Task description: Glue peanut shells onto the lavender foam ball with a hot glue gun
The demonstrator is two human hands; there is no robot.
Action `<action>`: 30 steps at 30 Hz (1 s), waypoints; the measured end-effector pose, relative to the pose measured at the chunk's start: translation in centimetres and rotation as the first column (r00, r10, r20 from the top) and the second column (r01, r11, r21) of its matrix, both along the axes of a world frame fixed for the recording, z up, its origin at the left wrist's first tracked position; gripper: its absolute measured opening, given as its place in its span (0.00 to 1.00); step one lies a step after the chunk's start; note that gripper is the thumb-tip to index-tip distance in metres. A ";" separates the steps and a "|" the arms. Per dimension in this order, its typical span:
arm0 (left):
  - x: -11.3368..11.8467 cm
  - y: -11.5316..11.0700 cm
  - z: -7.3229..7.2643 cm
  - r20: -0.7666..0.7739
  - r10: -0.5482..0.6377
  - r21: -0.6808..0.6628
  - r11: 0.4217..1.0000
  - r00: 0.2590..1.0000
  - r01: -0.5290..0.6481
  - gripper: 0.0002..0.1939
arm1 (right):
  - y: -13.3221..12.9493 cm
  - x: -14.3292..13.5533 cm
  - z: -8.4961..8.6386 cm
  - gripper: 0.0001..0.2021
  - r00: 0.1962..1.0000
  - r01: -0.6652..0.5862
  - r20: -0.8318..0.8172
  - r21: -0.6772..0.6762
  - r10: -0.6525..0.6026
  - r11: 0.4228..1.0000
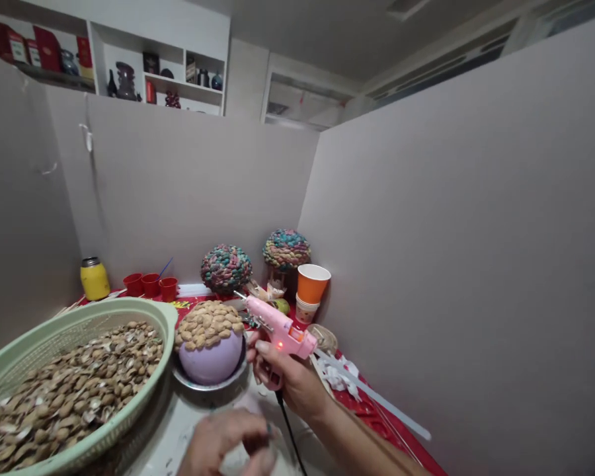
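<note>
My right hand is wrapped round the handle of a pink glue gun with a small red light on and a long clear glue stick out of its back. Its nozzle points up and left, above a purple ball whose top is covered with nut shells. That ball rests in a metal bowl. Low in the view, my left hand is blurred, with fingers curled; what it holds, if anything, cannot be made out.
A green basket full of shells stands at the left. Behind are red cups, a yellow jar, two multicoloured shell-covered balls and stacked paper cups. Crumpled tissue lies at the right. Grey partitions surround the table.
</note>
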State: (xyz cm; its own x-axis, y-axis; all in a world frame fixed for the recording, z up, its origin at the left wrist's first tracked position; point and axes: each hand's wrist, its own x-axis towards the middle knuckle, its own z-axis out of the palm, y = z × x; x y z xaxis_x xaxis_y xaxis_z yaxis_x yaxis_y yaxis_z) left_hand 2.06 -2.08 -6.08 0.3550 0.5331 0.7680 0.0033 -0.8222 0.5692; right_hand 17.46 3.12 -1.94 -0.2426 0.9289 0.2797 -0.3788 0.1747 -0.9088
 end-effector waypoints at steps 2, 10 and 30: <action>-0.2 0.4 3.3 0.069 0.199 0.161 0.965 0.977 -0.208 0.15 | -0.1 0.6 -0.2 0.17 1.000 -0.030 -0.006 -0.005 0.030 1.000; 0.3 1.3 9.2 0.058 0.541 0.200 0.817 0.839 -0.541 0.03 | -1.0 0.9 0.5 0.18 0.995 -0.092 0.040 0.035 0.091 0.995; -10.0 4.8 12.5 -0.356 0.415 -0.637 0.548 0.837 -0.542 0.33 | 5.9 2.5 -1.0 0.19 0.943 0.320 -0.048 -0.132 -0.328 0.938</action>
